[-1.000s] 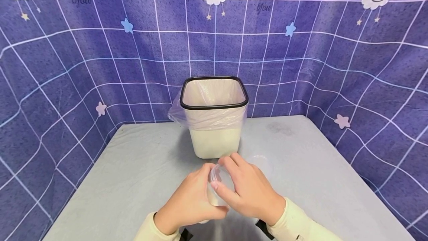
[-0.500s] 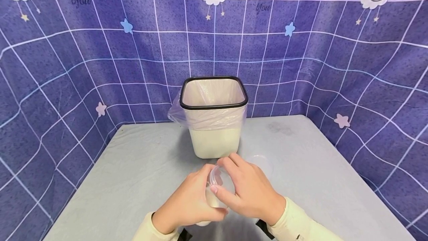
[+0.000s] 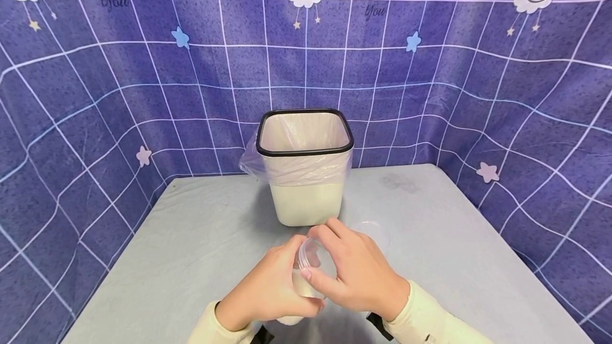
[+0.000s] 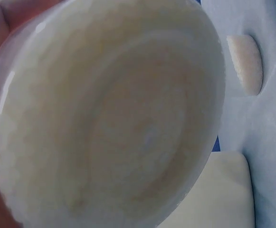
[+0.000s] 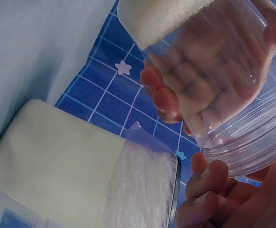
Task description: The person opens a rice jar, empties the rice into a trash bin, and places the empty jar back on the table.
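Both hands hold a clear plastic jar (image 3: 317, 256) with a threaded neck, tilted just in front of the bin. A pale, grainy white mass (image 5: 161, 19) sits in its base end; its kind cannot be told. My left hand (image 3: 274, 283) grips round the jar's body, and its fingers show through the clear wall in the right wrist view. Curled at the neck and rim is my right hand (image 3: 356, 269), partly covering the mouth. The jar's base (image 4: 128, 118) fills most of the left wrist view. A whitish rounded piece (image 3: 290, 320) lies below my left hand.
A cream bin (image 3: 308, 203) with a black rim and clear liner bag stands at the back middle. Right of it, a faint clear round disc (image 3: 375, 233) lies on the grey cloth (image 3: 191, 259). Purple checked curtain (image 3: 306, 62) surrounds the back and sides.
My left hand has shifted slightly left and down, the jar tipping a little with it. More of the whitish piece below shows. The right hand stays nearly in place.
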Motion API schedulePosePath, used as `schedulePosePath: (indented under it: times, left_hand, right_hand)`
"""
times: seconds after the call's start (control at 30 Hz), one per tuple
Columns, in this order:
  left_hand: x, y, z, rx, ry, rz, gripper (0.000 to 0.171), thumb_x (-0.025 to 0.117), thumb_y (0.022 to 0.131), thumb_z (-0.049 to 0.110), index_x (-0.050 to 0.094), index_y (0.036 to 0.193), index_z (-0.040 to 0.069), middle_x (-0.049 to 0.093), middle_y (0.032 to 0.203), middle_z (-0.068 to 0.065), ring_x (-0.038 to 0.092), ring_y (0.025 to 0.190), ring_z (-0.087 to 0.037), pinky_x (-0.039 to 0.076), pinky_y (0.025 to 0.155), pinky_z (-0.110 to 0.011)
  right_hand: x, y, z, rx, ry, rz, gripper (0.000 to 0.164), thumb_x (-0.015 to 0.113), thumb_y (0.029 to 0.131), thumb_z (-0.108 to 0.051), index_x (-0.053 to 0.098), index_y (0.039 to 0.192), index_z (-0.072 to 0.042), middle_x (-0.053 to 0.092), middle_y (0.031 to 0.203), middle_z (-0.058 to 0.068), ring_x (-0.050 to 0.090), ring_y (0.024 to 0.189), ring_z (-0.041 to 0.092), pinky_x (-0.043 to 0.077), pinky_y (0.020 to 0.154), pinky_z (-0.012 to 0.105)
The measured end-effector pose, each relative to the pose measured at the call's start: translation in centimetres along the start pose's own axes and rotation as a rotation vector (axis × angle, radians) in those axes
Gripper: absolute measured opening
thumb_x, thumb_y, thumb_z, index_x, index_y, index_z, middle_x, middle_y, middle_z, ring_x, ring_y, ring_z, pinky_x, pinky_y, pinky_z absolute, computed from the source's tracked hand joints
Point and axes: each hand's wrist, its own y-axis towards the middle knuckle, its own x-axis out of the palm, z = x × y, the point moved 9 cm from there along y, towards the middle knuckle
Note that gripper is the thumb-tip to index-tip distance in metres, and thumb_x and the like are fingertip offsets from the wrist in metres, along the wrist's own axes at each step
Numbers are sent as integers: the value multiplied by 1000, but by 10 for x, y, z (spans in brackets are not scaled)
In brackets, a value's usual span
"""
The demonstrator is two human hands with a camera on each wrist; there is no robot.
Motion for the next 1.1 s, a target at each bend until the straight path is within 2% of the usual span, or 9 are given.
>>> schedulePosePath:
  times: [0.2, 0.33, 0.5, 0.73, 0.9, 1.1]
  left_hand:
    - [0, 0, 0, 28, -27, -9, 62, 91, 63, 25, 54, 113, 23, 63, 97, 15, 62, 86, -2, 53, 75, -23]
    - [-1, 0, -3, -12, -1, 5, 63, 92, 62, 27, 55, 113, 23, 63, 96, 16, 61, 85, -3, 53, 75, -23]
    - [0, 0, -6, -67, 38, 15, 68, 92, 62, 30, 55, 118, 22, 62, 96, 19, 61, 85, -2, 53, 74, -23]
    - [-4, 0, -7, -79, 60, 51, 79, 94, 60, 30, 54, 128, 21, 66, 104, 16, 62, 85, -1, 54, 75, -23]
    - [-6, 0, -5, -73, 158, 114, 82, 93, 57, 33, 55, 128, 20, 68, 105, 13, 61, 84, -1, 53, 74, -23]
    - [-6, 1, -5, -58, 304, 193, 82, 91, 52, 39, 57, 123, 20, 62, 102, 18, 61, 84, -4, 53, 75, -25]
  right_hand:
    - [-1, 1, -2, -38, -28, 21, 43, 61, 90, -59, 66, 111, -21, 57, 96, -13, 51, 69, 2, 40, 60, 18]
    - [-1, 1, -1, -32, -80, 5, 47, 56, 92, -64, 66, 114, -23, 60, 98, -13, 53, 73, 4, 37, 63, 22]
    - [0, 0, 5, 14, -125, -44, 54, 57, 90, -68, 66, 125, -27, 62, 104, -14, 56, 77, 4, 37, 66, 24]
    - [-1, -2, 10, 51, -132, -73, 64, 60, 88, -69, 60, 137, -28, 61, 107, -13, 55, 72, 7, 42, 65, 29]
    - [-1, -2, 13, 89, -104, -80, 61, 61, 90, -67, 60, 137, -27, 60, 106, -12, 55, 73, 6, 45, 64, 29]
    - [5, -4, 20, 187, -77, -116, 54, 61, 93, -64, 60, 133, -29, 59, 107, -11, 54, 74, 5, 47, 64, 27]
